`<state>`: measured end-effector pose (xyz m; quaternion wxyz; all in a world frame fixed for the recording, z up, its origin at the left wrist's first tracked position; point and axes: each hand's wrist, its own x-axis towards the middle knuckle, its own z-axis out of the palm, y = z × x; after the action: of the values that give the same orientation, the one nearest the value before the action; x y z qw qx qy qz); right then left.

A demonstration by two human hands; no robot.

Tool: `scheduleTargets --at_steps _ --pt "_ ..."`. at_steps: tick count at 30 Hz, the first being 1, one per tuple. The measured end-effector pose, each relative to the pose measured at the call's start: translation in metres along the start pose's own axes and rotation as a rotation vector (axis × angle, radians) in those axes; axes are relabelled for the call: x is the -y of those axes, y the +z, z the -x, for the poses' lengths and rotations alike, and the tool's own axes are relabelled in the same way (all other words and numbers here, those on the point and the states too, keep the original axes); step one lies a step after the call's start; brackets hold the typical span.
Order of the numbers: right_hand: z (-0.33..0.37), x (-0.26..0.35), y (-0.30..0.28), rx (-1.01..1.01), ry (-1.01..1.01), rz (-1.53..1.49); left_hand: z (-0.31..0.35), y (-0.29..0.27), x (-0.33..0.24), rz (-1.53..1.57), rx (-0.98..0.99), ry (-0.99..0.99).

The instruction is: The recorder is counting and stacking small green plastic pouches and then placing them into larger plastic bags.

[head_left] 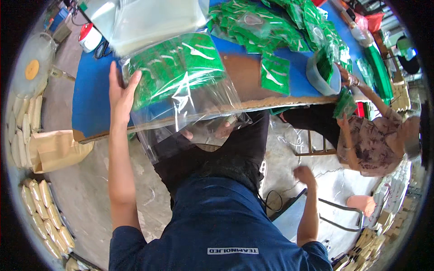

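A large clear plastic bag (184,92) lies at the table's near edge, its loose end hanging over my lap. Inside its far half sit several flat green packets (172,63) with slim white pieces on them. My left hand (121,97) is at the bag's left side, thumb and fingers apart, the thumb against the plastic. Well away from the table, out to my right, my right hand (305,176) is curled closed, and nothing shows in it. One more green packet (275,74) lies on the table to the right of the bag.
A stack of clear bags (156,22) lies beyond the filled one. Loose green packets (257,22) pile up at the back. At right, a co-worker's hand (346,77) is by a white tub (313,72). A red-and-white container (89,37) stands far left; a paper bag (61,149) is below.
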<state>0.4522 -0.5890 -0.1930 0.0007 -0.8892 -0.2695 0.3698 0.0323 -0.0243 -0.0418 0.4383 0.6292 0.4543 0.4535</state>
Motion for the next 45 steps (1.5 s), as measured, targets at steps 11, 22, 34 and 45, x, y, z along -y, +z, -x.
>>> scheduleTargets --at_steps 11,22,34,45 --pt "-0.003 0.371 -0.128 -0.656 -1.450 0.119 0.117 -0.041 0.026 -0.647 -0.157 0.734" --pt "-0.013 0.390 -0.129 -0.640 -1.529 0.111 0.123 -0.055 0.018 -0.580 0.013 0.841" --pt "0.033 0.522 -0.279 -0.523 -1.386 -0.932 -0.061 -0.093 -0.161 0.167 0.020 0.443" --pt "0.020 0.487 -0.232 -0.368 -1.442 -0.929 -0.028 -0.094 -0.105 0.218 0.108 0.327"
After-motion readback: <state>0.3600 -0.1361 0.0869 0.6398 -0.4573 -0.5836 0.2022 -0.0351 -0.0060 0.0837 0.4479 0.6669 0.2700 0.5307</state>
